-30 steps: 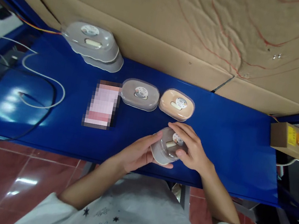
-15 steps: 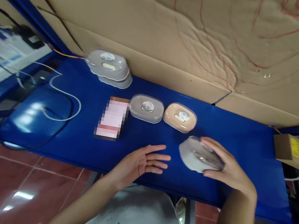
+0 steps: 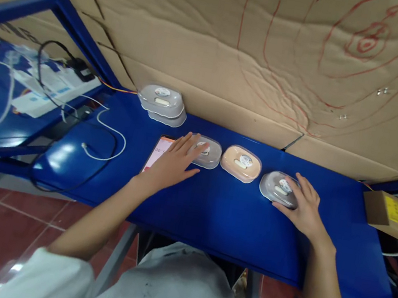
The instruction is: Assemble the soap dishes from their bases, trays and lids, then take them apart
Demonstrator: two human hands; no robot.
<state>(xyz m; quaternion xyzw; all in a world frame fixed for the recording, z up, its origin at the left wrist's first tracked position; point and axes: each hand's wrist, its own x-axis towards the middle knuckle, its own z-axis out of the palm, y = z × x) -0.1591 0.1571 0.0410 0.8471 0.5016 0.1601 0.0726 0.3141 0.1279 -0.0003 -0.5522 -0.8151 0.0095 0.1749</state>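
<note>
My right hand (image 3: 304, 206) grips the right end of a grey oval lidded box (image 3: 274, 185), with the thumb at its near side and the fingers over its far side. The box sits on the blue table (image 3: 226, 215). To its left is a peach oval lidded box (image 3: 241, 163) with a clear lid and a round label. My left hand (image 3: 171, 164) has its fingers spread, above a phone (image 3: 159, 151) and the left end of another grey oval box (image 3: 212, 154). The hand partly hides both; whether it touches them I cannot tell.
Stacked grey oval boxes (image 3: 163, 103) stand at the back left by the cardboard wall (image 3: 202, 42). A white cable (image 3: 123, 141) and a black cable lie on the left. A cardboard box (image 3: 395, 217) with a yellow label is at the right edge.
My right hand has set the tilted grey box down flat, right of the peach one. My left hand has moved forward and left, over the phone and the other grey box. The view has shifted.
</note>
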